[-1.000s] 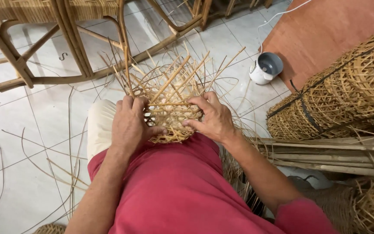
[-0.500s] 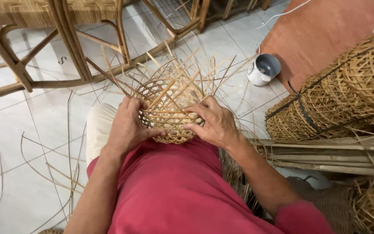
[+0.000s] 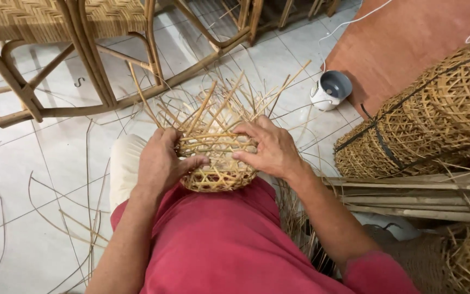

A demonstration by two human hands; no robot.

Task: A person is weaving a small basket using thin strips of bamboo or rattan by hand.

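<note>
A half-woven basket point(image 3: 216, 155) of pale split cane rests on the person's lap, against the red shirt point(image 3: 218, 239), its rounded open-lattice bottom turned toward the body and its unwoven stakes fanning upward and outward in stiff straight strips. The left hand point(image 3: 161, 163) grips the basket's left side, fingers curled over the lattice and thumb pressed along a horizontal strip; the right hand point(image 3: 270, 149) clasps the right side, fingers spread over the weave and fingertips pinching a flat strip near the rim. Both hands are closed on the basket, not released. A white cloth-covered knee point(image 3: 123, 166) shows just left of the left wrist. The floor point(image 3: 44, 163) is of glossy white tiles with thin grey joints, and loose long cane strands point(image 3: 85, 218) curl across it at the left side. At the floor's far left edge stands a rattan chair frame point(image 3: 77, 60) of smooth round poles with a woven seat. Toward the far right lies a small white round container point(image 3: 330, 90) with a grey hollow inside, beside a reddish-brown flat board point(image 3: 409, 43) with a white cord across it. At the right edge a bundle of finished baskets point(image 3: 425, 120), golden, hexagonally woven and bound by a dark strap, lies on flat bamboo slats point(image 3: 420, 193).
</note>
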